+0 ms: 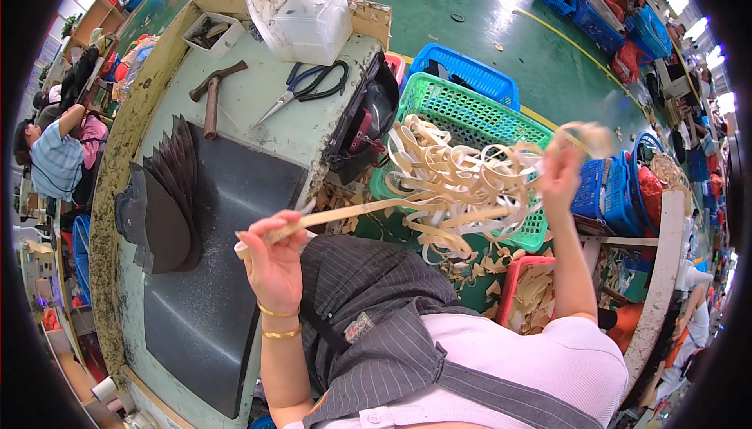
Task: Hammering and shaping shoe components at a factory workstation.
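Observation:
My left hand (274, 264), with two gold bangles at the wrist, pinches the end of a long beige strip (345, 211). That strip runs taut to the right, into a tangle of beige and white strips (462, 178) heaped over a green perforated basket (540, 127). Raised at the basket's right side is my right hand (559, 174), its fingers smeared by motion. It is closed on a blurred loop of beige strip (589, 139). Some strips hang over the basket's near edge.
A worn workbench at left carries a black mat (243, 163), stacked dark pieces (160, 210), a hammer (211, 100), scissors (301, 91) and a clear plastic bin (313, 26). A red bin (529, 292) of scraps stands near my right arm. Blue baskets (462, 73) sit beyond. People work at both sides.

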{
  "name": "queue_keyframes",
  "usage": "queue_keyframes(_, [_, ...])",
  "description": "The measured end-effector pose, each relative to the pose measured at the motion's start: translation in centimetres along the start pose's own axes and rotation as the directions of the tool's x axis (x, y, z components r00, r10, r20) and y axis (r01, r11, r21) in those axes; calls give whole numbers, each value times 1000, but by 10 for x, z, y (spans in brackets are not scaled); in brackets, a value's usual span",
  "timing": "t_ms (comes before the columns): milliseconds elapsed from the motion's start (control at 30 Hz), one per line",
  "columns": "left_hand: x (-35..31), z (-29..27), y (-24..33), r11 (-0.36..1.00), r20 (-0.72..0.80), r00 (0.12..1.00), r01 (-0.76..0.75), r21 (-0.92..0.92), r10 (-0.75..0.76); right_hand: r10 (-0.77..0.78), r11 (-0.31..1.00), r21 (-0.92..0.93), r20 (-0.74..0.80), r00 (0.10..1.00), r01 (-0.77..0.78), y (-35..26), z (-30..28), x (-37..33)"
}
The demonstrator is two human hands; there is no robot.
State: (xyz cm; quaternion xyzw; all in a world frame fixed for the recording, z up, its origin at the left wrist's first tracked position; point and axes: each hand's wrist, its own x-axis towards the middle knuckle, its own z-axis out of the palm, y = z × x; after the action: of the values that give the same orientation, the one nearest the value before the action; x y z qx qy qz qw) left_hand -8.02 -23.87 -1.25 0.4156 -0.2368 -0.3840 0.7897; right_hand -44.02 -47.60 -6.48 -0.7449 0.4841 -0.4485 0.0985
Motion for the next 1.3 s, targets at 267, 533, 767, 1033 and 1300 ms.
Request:
queue_keyframes(267, [11,2,4,999,95,995,6,41,-10,29,964,-205,716,697,171,-66,-1,19])
queue_keyframes(533, [-3,6,49,977,358,917,-208,49,177,-181,940,221,969,-169,260,-110,142,62])
queue_keyframes(767, [-12,-7,38,985,194,970,-124,-116,145,-322,609,494,869,375,-620,-85,108,84])
queue_keyframes(1033, [7,1,42,982,237,957,-139,-126,166,-252,961,250,968,-6,-121,-110,98,77])
queue_keyframes(1300, [-4,-11,89,946,143,941,-284,-158,306,-419,903,364,862,284,227,-76,124,77])
